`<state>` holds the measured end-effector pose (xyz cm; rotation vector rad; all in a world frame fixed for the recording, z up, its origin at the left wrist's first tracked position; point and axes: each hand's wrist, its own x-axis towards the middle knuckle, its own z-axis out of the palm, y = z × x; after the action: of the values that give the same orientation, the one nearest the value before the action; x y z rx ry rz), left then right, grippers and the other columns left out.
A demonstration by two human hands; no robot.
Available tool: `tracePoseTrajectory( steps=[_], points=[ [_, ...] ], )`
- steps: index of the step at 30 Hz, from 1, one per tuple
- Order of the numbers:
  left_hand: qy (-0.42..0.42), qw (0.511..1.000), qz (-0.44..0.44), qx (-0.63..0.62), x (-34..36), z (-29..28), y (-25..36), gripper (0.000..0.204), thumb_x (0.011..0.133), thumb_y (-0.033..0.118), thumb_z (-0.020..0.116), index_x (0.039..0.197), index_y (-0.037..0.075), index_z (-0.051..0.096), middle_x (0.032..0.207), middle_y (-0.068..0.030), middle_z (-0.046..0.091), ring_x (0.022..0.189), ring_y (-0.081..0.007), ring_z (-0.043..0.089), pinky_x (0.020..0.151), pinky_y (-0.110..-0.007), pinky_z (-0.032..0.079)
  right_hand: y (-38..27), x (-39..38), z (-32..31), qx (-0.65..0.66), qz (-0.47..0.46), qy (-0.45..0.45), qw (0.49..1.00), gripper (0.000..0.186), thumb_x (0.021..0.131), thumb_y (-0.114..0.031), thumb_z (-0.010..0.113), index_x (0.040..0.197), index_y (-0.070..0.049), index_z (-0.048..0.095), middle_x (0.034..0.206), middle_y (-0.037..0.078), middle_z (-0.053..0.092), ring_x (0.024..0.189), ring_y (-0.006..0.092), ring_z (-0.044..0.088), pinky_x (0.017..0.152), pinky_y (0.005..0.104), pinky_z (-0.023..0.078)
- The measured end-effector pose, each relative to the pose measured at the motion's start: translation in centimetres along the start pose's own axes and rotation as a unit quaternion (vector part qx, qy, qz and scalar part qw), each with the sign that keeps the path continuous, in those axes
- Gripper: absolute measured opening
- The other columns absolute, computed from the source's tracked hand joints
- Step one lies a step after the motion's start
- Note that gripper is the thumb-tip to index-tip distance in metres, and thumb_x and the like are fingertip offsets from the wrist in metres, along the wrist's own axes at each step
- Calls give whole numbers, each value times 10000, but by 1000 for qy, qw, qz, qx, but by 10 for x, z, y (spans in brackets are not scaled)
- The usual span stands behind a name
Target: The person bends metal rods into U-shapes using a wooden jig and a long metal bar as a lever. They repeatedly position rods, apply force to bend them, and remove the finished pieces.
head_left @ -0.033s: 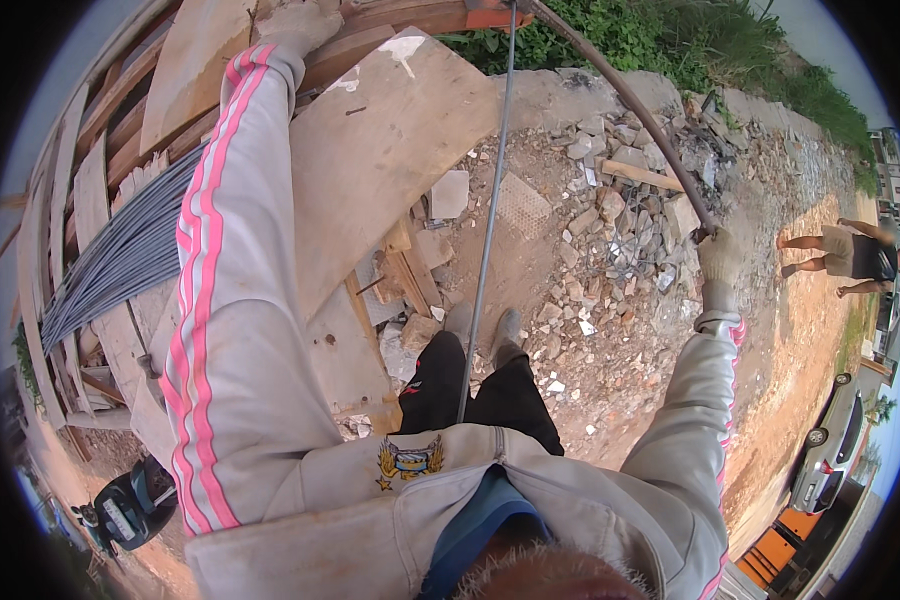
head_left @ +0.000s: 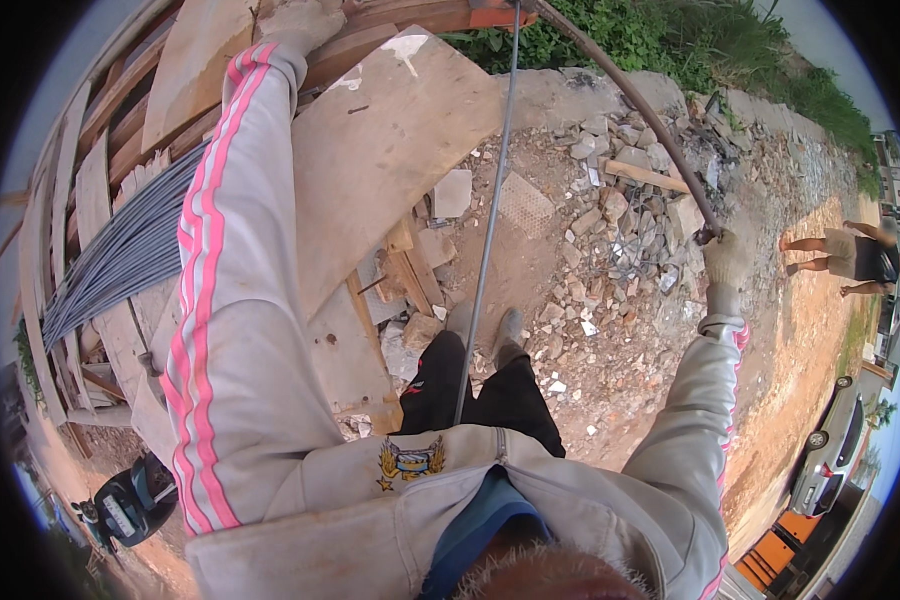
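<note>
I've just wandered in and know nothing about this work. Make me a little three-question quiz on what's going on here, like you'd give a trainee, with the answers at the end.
1. Multiple choice: what does the right hand hold?
a) a hammer
b) the end of a brown bar
c) a bucket

2. True or false: another person shows at the left edge of the view.

3. Fill the gap: the bundle of grey rods lies on the wearer's ____ side.

Key: 1. b. 2. False; they show toward the right edge. 3. left.
</note>
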<state>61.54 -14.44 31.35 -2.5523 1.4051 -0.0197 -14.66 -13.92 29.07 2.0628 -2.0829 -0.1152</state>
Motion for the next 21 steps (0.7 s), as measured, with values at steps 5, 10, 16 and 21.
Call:
tracePoseTrajectory(
  steps=[5, 10, 16, 21],
  points=[
    [79, 992, 46, -86, -49, -45, 23, 557, 1017, 326, 373, 1487, 55, 498, 1470, -230, 569, 1372, -366, 538, 1180, -495, 358, -16, -16, -75, -50, 33, 6, 998, 303, 916, -361, 626, 1077, -143, 761, 946, 192, 746, 901, 408, 723, 778, 524, 555],
    [156, 984, 48, -78, -36, -23, 11, 579, 1039, 358, 301, 1514, 70, 462, 1505, -237, 532, 1426, -380, 476, 1243, -551, 212, -29, -38, -69, -33, 54, -12, 998, 274, 889, -290, 616, 1075, -148, 760, 935, 188, 750, 914, 401, 727, 794, 520, 565],
    [141, 983, 61, -97, -58, -45, 22, 568, 1031, 379, 322, 1488, 80, 480, 1487, -240, 534, 1409, -388, 481, 1216, -540, 259, -31, -77, -28, -44, 64, -6, 997, 279, 875, -274, 620, 1073, -143, 767, 924, 174, 756, 887, 389, 735, 769, 507, 570],
    [47, 998, -13, -48, -7, -3, 9, 926, 943, 795, 350, 1584, 129, 411, 1657, -80, 383, 1509, -317, 390, 1218, -560, 312, -17, -37, -53, -15, 51, 12, 999, 311, 930, -404, 634, 1103, -184, 769, 961, 211, 744, 875, 434, 721, 742, 536, 560]
  ],
)
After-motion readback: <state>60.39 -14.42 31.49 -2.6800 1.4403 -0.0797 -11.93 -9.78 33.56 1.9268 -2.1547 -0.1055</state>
